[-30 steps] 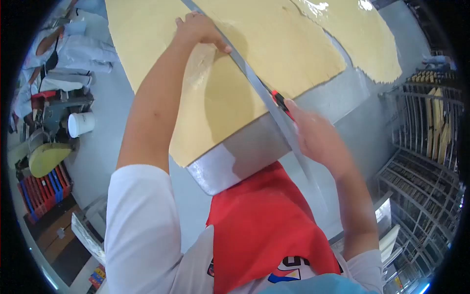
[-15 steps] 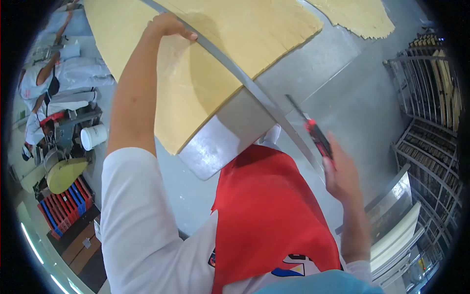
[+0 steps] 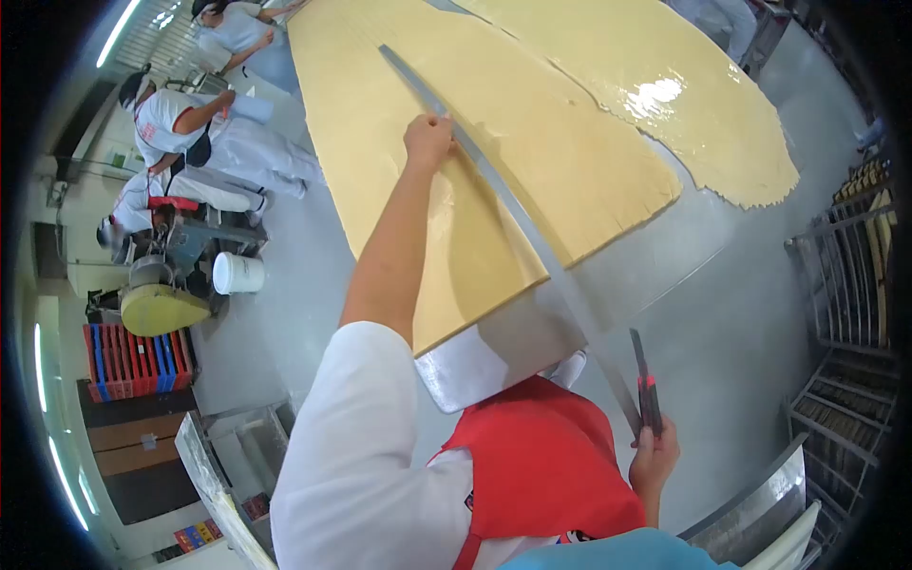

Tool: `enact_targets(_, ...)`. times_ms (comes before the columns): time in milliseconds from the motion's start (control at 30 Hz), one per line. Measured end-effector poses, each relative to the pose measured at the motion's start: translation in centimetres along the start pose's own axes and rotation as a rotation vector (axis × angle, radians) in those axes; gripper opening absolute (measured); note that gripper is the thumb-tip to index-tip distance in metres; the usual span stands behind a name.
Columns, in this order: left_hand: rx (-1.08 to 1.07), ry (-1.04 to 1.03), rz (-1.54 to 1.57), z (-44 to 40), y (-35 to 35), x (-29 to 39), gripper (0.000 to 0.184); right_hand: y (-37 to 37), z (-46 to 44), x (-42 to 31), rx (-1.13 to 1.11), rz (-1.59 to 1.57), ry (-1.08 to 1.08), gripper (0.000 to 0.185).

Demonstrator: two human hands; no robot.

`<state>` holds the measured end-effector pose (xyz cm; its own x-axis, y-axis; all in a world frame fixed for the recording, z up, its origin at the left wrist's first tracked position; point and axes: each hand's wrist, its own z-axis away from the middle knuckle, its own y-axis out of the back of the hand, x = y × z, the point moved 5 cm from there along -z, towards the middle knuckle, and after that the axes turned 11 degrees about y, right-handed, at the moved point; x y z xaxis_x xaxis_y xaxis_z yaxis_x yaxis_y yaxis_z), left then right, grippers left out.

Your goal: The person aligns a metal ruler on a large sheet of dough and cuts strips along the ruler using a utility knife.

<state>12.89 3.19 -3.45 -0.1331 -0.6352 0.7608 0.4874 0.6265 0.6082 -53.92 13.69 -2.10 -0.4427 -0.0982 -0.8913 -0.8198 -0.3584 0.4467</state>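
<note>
A large pale-yellow sheet (image 3: 608,199) lies over the metal table (image 3: 503,353), its near edge just short of the table's rounded corner. Across it runs a long metal straightedge (image 3: 503,195), slanting down past the sheet's edge. My left hand (image 3: 429,141) is closed on the straightedge at its upper part. My right hand (image 3: 655,454) grips a red and black utility knife (image 3: 649,404), its blade pointing up and away from the sheet, beside the straightedge's lower end. Further right, a second yellow sheet (image 3: 722,123) has a ragged edge.
People in white (image 3: 180,123) stand at the upper left. A white bucket (image 3: 237,274) and stacked red and blue trays (image 3: 141,361) are on the left. Metal racks (image 3: 841,408) stand on the right. A red apron (image 3: 541,456) hangs in front of me.
The knife has left the sheet's edge and moved down beside the straightedge's lower end. My left hand has closed from a spread pose onto the straightedge. The camera view has shifted.
</note>
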Motion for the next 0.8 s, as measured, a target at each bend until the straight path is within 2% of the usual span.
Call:
enact_targets(33, -0.062, 0.163, 0.397, -0.3, -0.6, -1.2, 0.033, 0.1, 0.5, -0.4, -0.005, 0.036, 0.029, 0.030)
enact_targets(67, -0.059, 0.158, 0.402, -0.8, -1.0, -1.4, 0.033, 0.2, 1.0, 0.1, 0.014, 0.046, 0.063, 0.030)
enact_targets(133, -0.128, 0.308, 0.673, -1.1, -1.9, -2.1, 0.022, 0.0, 2.1, 1.8, 0.029, 0.029, 0.077, 0.031)
enact_targets(400, -0.229, 0.372, 0.608, 0.2, -0.1, -2.0, 0.017, -2.0, 3.2, 4.7, 0.061, -0.116, 0.032, 0.034)
enact_targets(800, -0.286, 0.341, 0.573, -0.3, 0.6, -2.5, 0.017, -2.5, 2.0, 3.6, 0.017, -0.001, 0.051, 0.032)
